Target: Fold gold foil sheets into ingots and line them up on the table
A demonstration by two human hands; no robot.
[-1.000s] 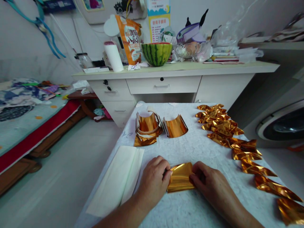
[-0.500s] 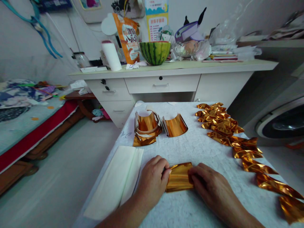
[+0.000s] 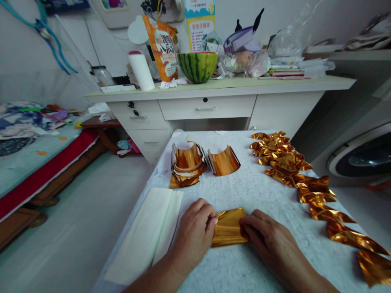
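Observation:
A gold foil sheet [image 3: 229, 228], creased and roughly rectangular, lies between my hands low over the table. My left hand [image 3: 197, 228] pinches its left end between thumb and fingers. At the opposite end, my right hand [image 3: 265, 232] grips the foil with its fingers closed; the fingertips are partly hidden. Beyond them stands a curled stack of gold foil sheets [image 3: 187, 158], and to its right is a smaller curled stack of foil [image 3: 224, 161]. Several twisted gold foil pieces [image 3: 287, 162] run in a row along the table's right side.
Folded white paper [image 3: 143, 236] lies at the table's left edge. A cloth-covered table [image 3: 214, 195] meets a white desk [image 3: 207, 108] bearing a watermelon half [image 3: 198, 67], an orange pouch [image 3: 163, 53] and a paper roll [image 3: 141, 72]. A washing machine [image 3: 363, 154] stands right, a bed [image 3: 30, 167] left.
The foil's upper part looks more crumpled and gathered near my left hand. Both hands keep their hold on the ends, and the whole view has shifted slightly.

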